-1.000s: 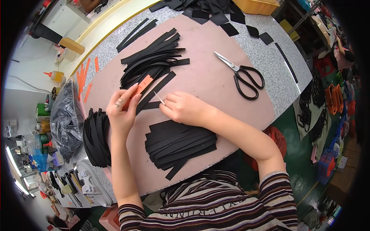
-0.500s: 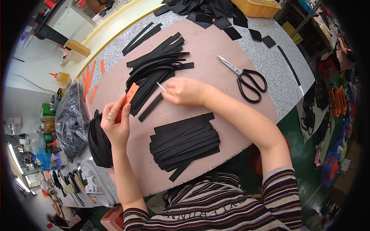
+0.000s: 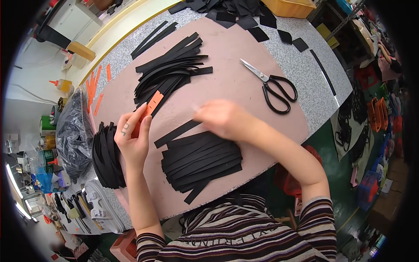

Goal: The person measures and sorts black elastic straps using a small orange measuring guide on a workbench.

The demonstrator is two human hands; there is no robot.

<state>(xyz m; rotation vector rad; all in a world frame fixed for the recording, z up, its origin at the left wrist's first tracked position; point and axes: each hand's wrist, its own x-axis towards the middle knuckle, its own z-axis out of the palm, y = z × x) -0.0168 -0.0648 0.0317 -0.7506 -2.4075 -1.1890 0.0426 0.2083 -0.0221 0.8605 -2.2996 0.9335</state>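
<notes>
My left hand (image 3: 134, 135) is closed on an orange strip (image 3: 153, 102) with short dark marks, held upright between thumb and fingers. Motion blurs my right hand (image 3: 227, 118), whose fingers are pinched together. A thin white pen-like stick (image 3: 195, 106) sticks out from its fingertips, smeared. One black strip (image 3: 176, 133) runs from under those fingers down to the left, just above a neat pile of black strips (image 3: 200, 161). Behind the orange strip lies a looser heap of black strips (image 3: 174, 65).
Black-handled scissors (image 3: 273, 87) lie at the right of the pinkish board (image 3: 227, 39). Another bundle of black strips (image 3: 106, 155) is by my left wrist. Black square pieces (image 3: 257, 34) and a yellow tray (image 3: 290, 8) are at the back. Orange strips (image 3: 91, 89) lie left.
My right hand has moved down and rightward, and the single black strip has come with it from beside the loose heap to the neat pile's upper edge. The left hand keeps its hold.
</notes>
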